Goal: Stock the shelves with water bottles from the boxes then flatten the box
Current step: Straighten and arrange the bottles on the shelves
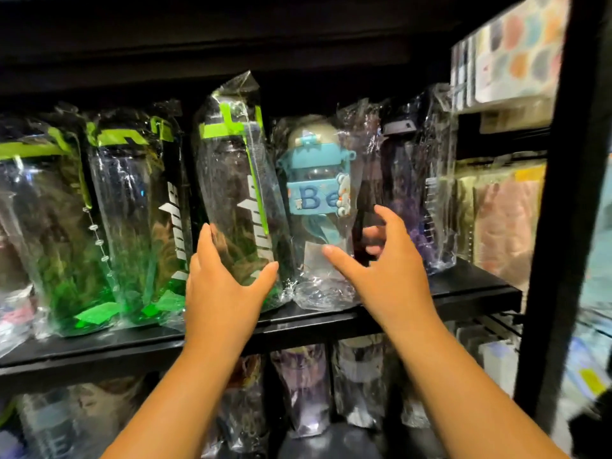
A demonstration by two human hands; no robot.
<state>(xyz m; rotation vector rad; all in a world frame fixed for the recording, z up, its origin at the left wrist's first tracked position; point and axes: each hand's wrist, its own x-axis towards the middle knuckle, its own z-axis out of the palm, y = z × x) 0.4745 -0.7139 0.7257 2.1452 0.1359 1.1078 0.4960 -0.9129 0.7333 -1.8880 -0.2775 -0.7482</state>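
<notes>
My left hand (pixel 222 286) clasps the lower part of the green-strapped bottle (pixel 238 193), which stands just left of the blue bottle (pixel 314 193) on the shelf (pixel 463 293). My right hand (pixel 387 270), fingers spread wide, flanks the blue bottle. I should seat mine upright, without crushing the neighbouring wrap.

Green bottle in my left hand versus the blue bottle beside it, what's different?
The green bottle is taller than the blue bottle. The green bottle has lime trim; the blue bottle has a blue lid and cartoon band. The left hand holds the green bottle; the right hand is open by the blue bottle. Both are wrapped in clear plastic on the shelf.
</notes>
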